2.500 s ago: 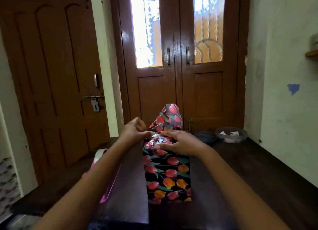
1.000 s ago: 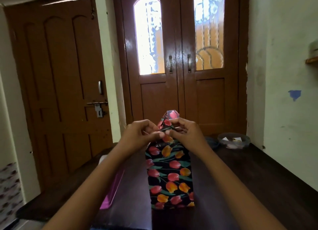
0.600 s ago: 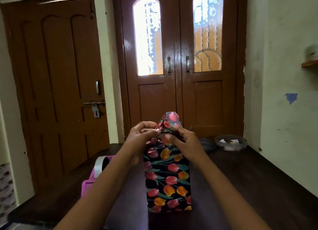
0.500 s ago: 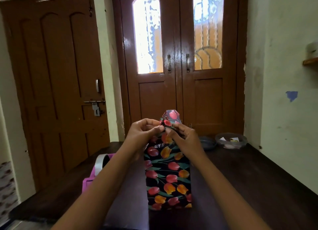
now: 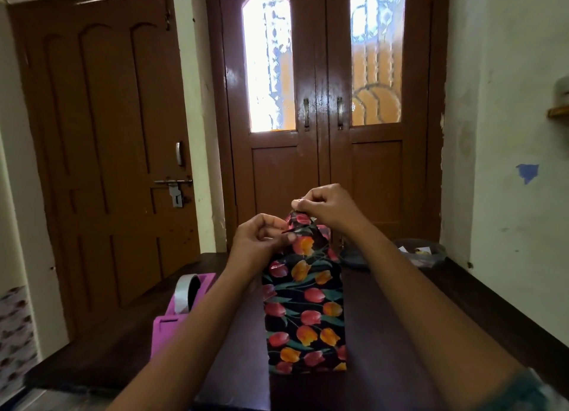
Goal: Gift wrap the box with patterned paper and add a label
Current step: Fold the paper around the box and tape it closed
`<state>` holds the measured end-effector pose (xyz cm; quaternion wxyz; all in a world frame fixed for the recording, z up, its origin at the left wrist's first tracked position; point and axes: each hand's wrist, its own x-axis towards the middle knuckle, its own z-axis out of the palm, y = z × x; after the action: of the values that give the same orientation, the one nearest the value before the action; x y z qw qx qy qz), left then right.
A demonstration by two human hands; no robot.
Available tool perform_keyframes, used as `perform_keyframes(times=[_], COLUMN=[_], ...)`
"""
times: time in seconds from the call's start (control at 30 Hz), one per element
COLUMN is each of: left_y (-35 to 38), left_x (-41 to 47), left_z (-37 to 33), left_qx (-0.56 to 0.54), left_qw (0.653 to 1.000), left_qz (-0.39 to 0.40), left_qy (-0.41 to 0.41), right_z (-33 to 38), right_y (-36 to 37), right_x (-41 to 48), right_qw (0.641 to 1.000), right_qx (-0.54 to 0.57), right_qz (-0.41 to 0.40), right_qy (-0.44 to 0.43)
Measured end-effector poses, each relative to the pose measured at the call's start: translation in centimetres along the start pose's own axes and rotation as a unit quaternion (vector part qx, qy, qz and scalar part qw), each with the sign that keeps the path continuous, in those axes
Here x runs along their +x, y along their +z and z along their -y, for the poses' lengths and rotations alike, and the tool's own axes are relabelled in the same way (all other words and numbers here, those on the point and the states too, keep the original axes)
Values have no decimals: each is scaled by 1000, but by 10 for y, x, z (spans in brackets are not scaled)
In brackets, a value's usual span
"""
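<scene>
A box [image 5: 304, 315] wrapped in black paper with red and orange tulips lies lengthwise on the dark wooden table [image 5: 415, 333]. At its far end a pointed paper flap [image 5: 303, 235] stands up. My left hand [image 5: 258, 238] pinches the flap's left side low down. My right hand [image 5: 326, 207] pinches the flap's tip from above, higher than the left hand. What the far end of the box looks like behind the flap is hidden.
A purple tape dispenser [image 5: 181, 306] with a roll of clear tape stands left of the box. A clear plastic container [image 5: 421, 252] with small paper pieces and a dark lid [image 5: 357, 258] sit at the table's far right. Brown doors and a pale wall close the room behind.
My right hand has risen from beside the left hand to the flap's tip, pulling the flap taller. The left hand stays low on the flap. The view has shifted slightly.
</scene>
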<state>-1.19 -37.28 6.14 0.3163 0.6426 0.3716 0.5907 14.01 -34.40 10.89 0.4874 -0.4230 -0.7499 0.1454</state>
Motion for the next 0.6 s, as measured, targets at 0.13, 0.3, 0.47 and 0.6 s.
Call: perform_keyframes(times=[0.13, 0.3, 0.47, 0.6], left_y=[-2, -1, 0, 0], left_x=[-4, -8, -8, -8], left_z=[4, 4, 4, 2], left_qx=[-17, -12, 45, 51], left_qw=[1000, 998, 995, 993], left_qz=[3, 11, 8, 7], left_qy=[23, 56, 91, 111], right_z=[2, 14, 15, 17], right_y=[-10, -19, -11, -6], right_x=[10, 2, 1, 2], right_qw=[987, 1000, 989, 996], right_qx=[97, -6, -124, -53], right_qz=[-96, 21, 84, 28], right_qy=[79, -9, -16, 68])
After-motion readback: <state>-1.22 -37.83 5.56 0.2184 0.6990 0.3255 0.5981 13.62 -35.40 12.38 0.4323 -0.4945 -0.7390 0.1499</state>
